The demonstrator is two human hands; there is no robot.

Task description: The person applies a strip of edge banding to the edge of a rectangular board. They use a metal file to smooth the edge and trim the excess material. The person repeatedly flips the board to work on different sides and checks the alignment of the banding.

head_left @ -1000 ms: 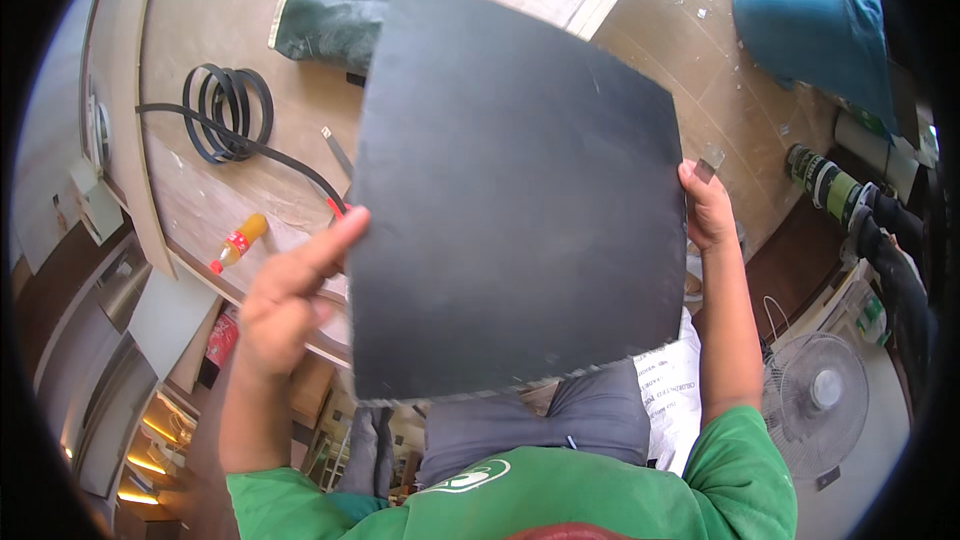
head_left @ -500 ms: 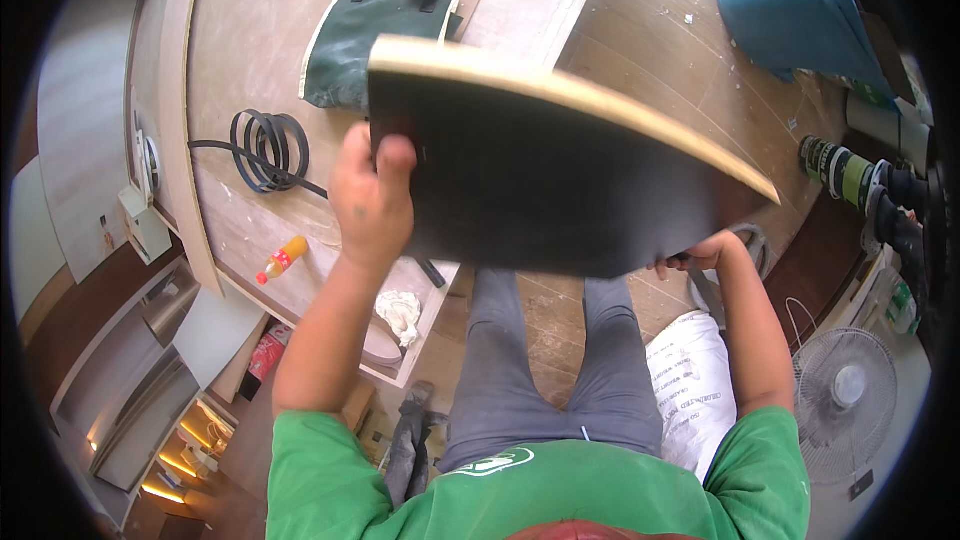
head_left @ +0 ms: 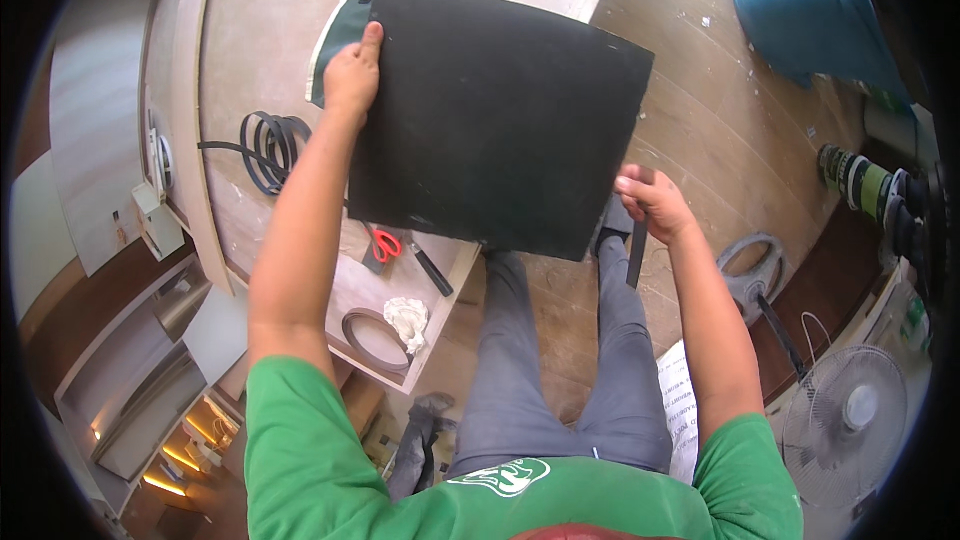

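Observation:
A squarish black board [head_left: 495, 120] is held out in front of me, over the pale workbench's edge. My left hand [head_left: 352, 75] grips its upper left edge, thumb on the dark face. My right hand [head_left: 645, 200] is closed on a thin dark strip [head_left: 637, 255], just beside the board's lower right edge. A green tote bag [head_left: 338, 35] with black handles lies partly hidden behind the board. Below it on the bench are red-handled scissors [head_left: 387, 244], a black-handled tool [head_left: 432, 270], white crumpled material [head_left: 405, 325] and a coiled brown band [head_left: 375, 345].
The pale workbench [head_left: 260, 60] holds a coil of black band [head_left: 265, 152]. To the right are a blue draped cloth [head_left: 795, 10], green-labelled rolls [head_left: 855, 180], a grey ring-shaped object [head_left: 745, 270], a white sack [head_left: 678, 410] and a fan [head_left: 845, 410]. Lit shelves [head_left: 190, 440] stand at lower left.
The board tipped to show its pale edge, then turned face up again, now farther forward. My left hand has moved up along it. The strip in my right hand now hangs clear beside the board.

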